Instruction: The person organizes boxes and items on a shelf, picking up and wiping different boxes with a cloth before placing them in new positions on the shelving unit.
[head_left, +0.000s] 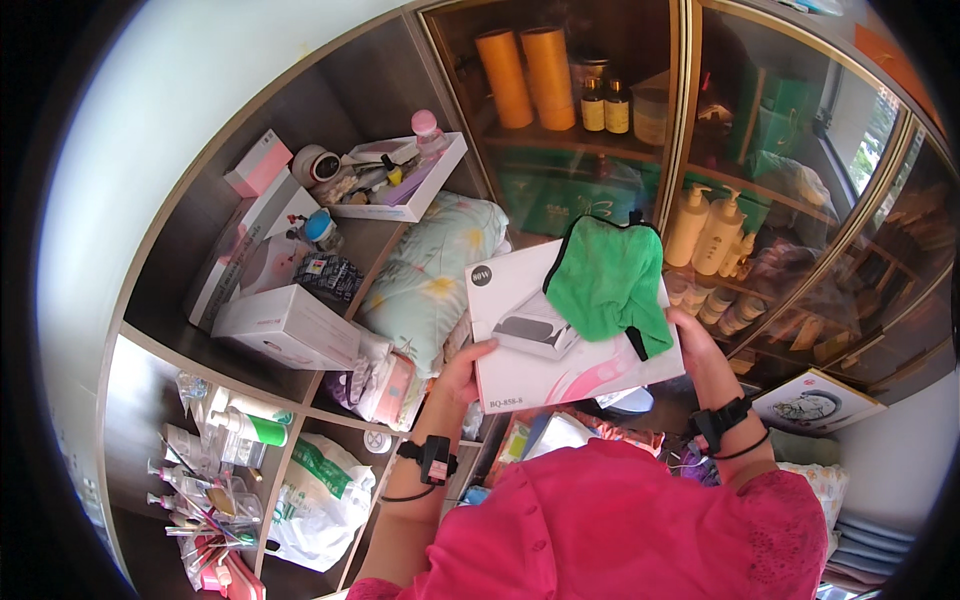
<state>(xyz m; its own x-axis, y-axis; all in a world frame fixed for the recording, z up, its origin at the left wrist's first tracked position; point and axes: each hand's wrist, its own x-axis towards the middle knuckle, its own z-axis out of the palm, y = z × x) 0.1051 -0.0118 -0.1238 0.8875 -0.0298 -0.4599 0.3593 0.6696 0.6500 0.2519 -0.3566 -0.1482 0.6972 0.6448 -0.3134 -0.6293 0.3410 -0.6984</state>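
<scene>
A flat white cardboard box (525, 375), printed with a picture of a device and pink swirls, is held up in front of me between both hands. My left hand (463, 369) grips its left edge, with the thumb on the front face. At the right edge, my right hand (688, 337) has hold of the box, its fingers partly hidden behind. A green cloth with black edging (611, 281) lies crumpled over the box's upper right part, near my right hand. Behind the box, part of a floral pillow (431, 277) shows on the shelf.
Open shelves on the left hold a white box (289, 330), a white tray (442, 180) of small items, pump bottles (255, 427) and a plastic bag (322, 502). Glass cabinet doors (679, 97) stand ahead, with bottles inside. A picture-printed box (817, 405) leans at the right.
</scene>
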